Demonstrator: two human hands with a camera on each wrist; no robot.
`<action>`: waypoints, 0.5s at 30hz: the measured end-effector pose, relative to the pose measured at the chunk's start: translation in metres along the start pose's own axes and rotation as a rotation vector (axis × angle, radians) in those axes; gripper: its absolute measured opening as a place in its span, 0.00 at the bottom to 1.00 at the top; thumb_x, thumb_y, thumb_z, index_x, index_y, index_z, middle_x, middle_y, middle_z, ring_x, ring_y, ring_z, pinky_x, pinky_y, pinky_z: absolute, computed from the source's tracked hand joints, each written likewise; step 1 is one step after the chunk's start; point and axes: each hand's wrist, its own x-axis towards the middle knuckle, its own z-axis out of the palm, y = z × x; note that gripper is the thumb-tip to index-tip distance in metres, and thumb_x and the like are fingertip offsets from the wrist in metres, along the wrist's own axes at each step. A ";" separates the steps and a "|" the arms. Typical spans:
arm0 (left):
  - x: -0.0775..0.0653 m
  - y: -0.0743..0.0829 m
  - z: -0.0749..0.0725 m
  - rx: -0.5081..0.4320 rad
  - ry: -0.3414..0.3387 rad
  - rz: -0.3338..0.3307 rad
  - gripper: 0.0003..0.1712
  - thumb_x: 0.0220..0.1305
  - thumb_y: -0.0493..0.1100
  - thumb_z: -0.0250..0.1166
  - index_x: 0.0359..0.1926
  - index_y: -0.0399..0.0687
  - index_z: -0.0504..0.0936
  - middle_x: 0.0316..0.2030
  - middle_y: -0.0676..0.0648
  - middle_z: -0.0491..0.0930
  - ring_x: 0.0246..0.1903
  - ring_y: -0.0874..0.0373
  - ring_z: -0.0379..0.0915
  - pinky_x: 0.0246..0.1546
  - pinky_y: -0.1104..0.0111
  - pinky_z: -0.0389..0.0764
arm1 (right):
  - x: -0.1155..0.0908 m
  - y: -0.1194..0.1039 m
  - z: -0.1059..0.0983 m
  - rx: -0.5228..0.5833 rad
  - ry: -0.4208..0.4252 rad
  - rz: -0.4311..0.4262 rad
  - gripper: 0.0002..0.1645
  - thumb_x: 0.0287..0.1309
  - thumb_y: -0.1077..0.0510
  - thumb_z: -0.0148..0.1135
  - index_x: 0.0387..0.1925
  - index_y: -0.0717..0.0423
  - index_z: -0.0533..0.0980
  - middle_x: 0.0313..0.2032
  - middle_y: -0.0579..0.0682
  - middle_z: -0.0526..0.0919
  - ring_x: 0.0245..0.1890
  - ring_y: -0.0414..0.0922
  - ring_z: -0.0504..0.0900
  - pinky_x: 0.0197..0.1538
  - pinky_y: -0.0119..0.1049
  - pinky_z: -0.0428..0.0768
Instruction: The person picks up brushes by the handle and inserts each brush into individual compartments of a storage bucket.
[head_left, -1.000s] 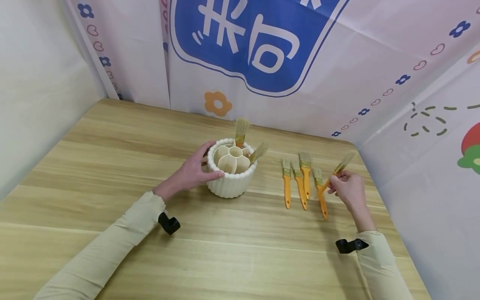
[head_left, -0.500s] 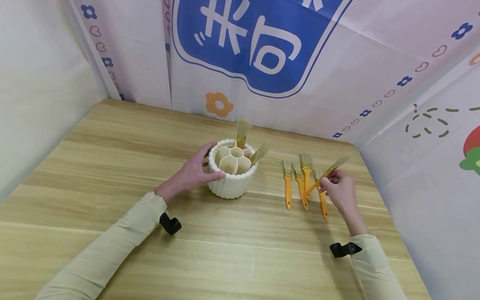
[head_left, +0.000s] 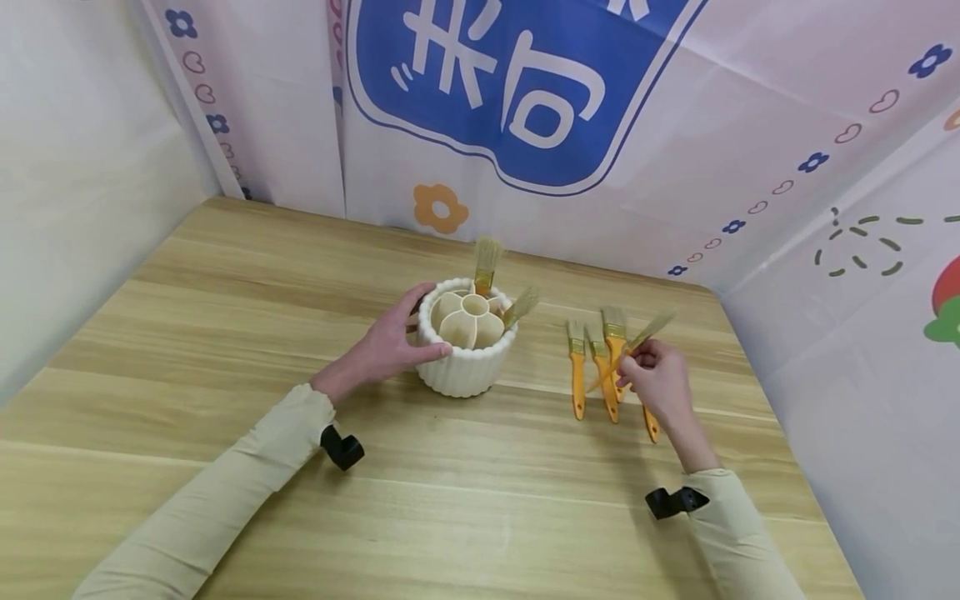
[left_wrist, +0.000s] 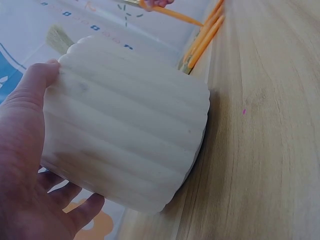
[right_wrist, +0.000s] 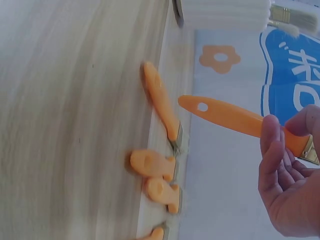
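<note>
Closest in, two crinkled cream sleeves reach over the near edge of the table, each with a black wrist camera, and the pale wood grain runs in soft bands beneath them. On to the middle of the table, toward its far edge, and there's the pot: white, matt, fluted down the side, beaded round the rim, with a cream flower-shaped divider inside. The left hand has it gripped, thumb on the near rim, fingers round the left side. Two brushes stand in it bristles up, the back brush upright, the right-hand brush leaning out. Across toward the right edge, the right hand pinches the held brush clear of the wood: smooth flat orange handle, hole near its end, pale bristles tilted toward the far right corner. Below it lie four loose brushes, metal-collared, bristles to the far edge; hand and held brush cut across them, and the rightmost shows little but its handle end. Beyond the far edge, a creased white backdrop carries a big blue panel and an orange flower print. And the change: a second ago that held brush was out past the row on the right; now it's come leftward over it, handle end up by the leftmost brush, while pot and left hand haven't budged.
</note>
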 end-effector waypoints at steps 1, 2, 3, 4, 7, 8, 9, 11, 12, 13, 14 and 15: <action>0.000 0.000 0.000 0.000 0.000 -0.001 0.56 0.52 0.52 0.70 0.72 0.50 0.44 0.72 0.42 0.50 0.65 0.37 0.59 0.60 0.49 0.71 | 0.000 -0.001 0.001 0.006 -0.003 0.002 0.12 0.56 0.63 0.54 0.37 0.70 0.73 0.21 0.50 0.82 0.18 0.43 0.83 0.23 0.33 0.81; 0.000 0.000 0.000 0.002 0.001 -0.002 0.56 0.52 0.52 0.70 0.72 0.50 0.44 0.72 0.42 0.50 0.65 0.37 0.59 0.60 0.49 0.72 | 0.000 -0.003 0.003 0.011 -0.008 0.004 0.12 0.56 0.63 0.54 0.37 0.70 0.73 0.21 0.50 0.82 0.18 0.42 0.82 0.23 0.32 0.81; 0.000 0.000 0.000 0.005 0.001 -0.004 0.56 0.52 0.52 0.70 0.72 0.51 0.44 0.72 0.42 0.50 0.65 0.37 0.59 0.60 0.49 0.72 | -0.001 -0.004 0.004 0.016 -0.014 0.006 0.12 0.56 0.62 0.54 0.38 0.69 0.73 0.21 0.50 0.82 0.18 0.41 0.82 0.22 0.32 0.80; 0.000 0.000 0.000 0.008 0.001 -0.007 0.56 0.52 0.53 0.70 0.73 0.51 0.44 0.72 0.42 0.50 0.65 0.37 0.59 0.60 0.49 0.72 | -0.001 -0.005 0.005 0.023 -0.018 0.007 0.12 0.57 0.62 0.55 0.38 0.69 0.73 0.22 0.51 0.82 0.18 0.41 0.82 0.22 0.32 0.81; 0.000 0.000 0.000 0.010 0.001 -0.009 0.56 0.52 0.54 0.70 0.73 0.52 0.44 0.72 0.42 0.50 0.65 0.37 0.59 0.60 0.49 0.72 | 0.000 -0.008 0.009 0.033 -0.027 0.003 0.11 0.57 0.62 0.55 0.38 0.68 0.74 0.22 0.50 0.82 0.18 0.41 0.82 0.22 0.34 0.81; 0.000 0.000 0.000 0.009 0.001 -0.009 0.56 0.52 0.54 0.70 0.73 0.52 0.44 0.72 0.43 0.50 0.65 0.37 0.58 0.60 0.49 0.71 | -0.001 -0.009 0.010 0.032 -0.029 -0.002 0.11 0.57 0.62 0.55 0.38 0.68 0.74 0.22 0.50 0.81 0.18 0.41 0.82 0.22 0.34 0.81; 0.000 0.000 0.000 0.008 0.001 -0.009 0.56 0.52 0.54 0.70 0.73 0.52 0.44 0.72 0.43 0.50 0.65 0.37 0.58 0.60 0.49 0.71 | -0.001 -0.010 0.011 0.036 -0.032 -0.003 0.11 0.56 0.62 0.55 0.38 0.68 0.74 0.22 0.50 0.81 0.19 0.41 0.82 0.22 0.35 0.81; 0.000 -0.001 0.000 0.006 0.002 -0.008 0.56 0.52 0.54 0.70 0.72 0.52 0.44 0.72 0.43 0.50 0.65 0.37 0.58 0.60 0.50 0.71 | -0.002 -0.013 0.013 0.038 -0.039 -0.008 0.10 0.56 0.62 0.55 0.37 0.67 0.74 0.22 0.49 0.81 0.19 0.41 0.82 0.23 0.35 0.81; 0.000 -0.001 0.000 0.005 0.003 -0.007 0.55 0.52 0.54 0.70 0.72 0.52 0.44 0.72 0.43 0.50 0.65 0.37 0.58 0.60 0.50 0.71 | -0.002 -0.014 0.015 0.041 -0.044 -0.008 0.10 0.56 0.62 0.55 0.37 0.67 0.74 0.22 0.50 0.81 0.19 0.42 0.83 0.23 0.35 0.81; 0.000 -0.001 0.000 0.004 0.003 -0.006 0.55 0.52 0.54 0.70 0.72 0.52 0.44 0.71 0.43 0.50 0.65 0.37 0.59 0.60 0.50 0.71 | -0.002 -0.016 0.016 0.041 -0.048 -0.008 0.10 0.56 0.62 0.55 0.37 0.67 0.74 0.23 0.50 0.81 0.19 0.41 0.83 0.23 0.35 0.81; 0.000 0.000 0.000 0.005 0.004 -0.005 0.55 0.52 0.53 0.70 0.72 0.52 0.45 0.71 0.43 0.51 0.65 0.37 0.59 0.60 0.50 0.71 | -0.003 -0.017 0.017 0.045 -0.052 -0.008 0.10 0.56 0.62 0.55 0.37 0.67 0.73 0.23 0.50 0.81 0.19 0.40 0.82 0.23 0.34 0.81; 0.000 0.000 0.000 0.005 0.004 -0.007 0.55 0.52 0.53 0.70 0.72 0.53 0.45 0.71 0.43 0.51 0.65 0.37 0.59 0.60 0.50 0.72 | -0.003 -0.018 0.018 0.047 -0.057 -0.008 0.10 0.56 0.62 0.55 0.37 0.67 0.73 0.23 0.51 0.81 0.19 0.39 0.82 0.24 0.33 0.81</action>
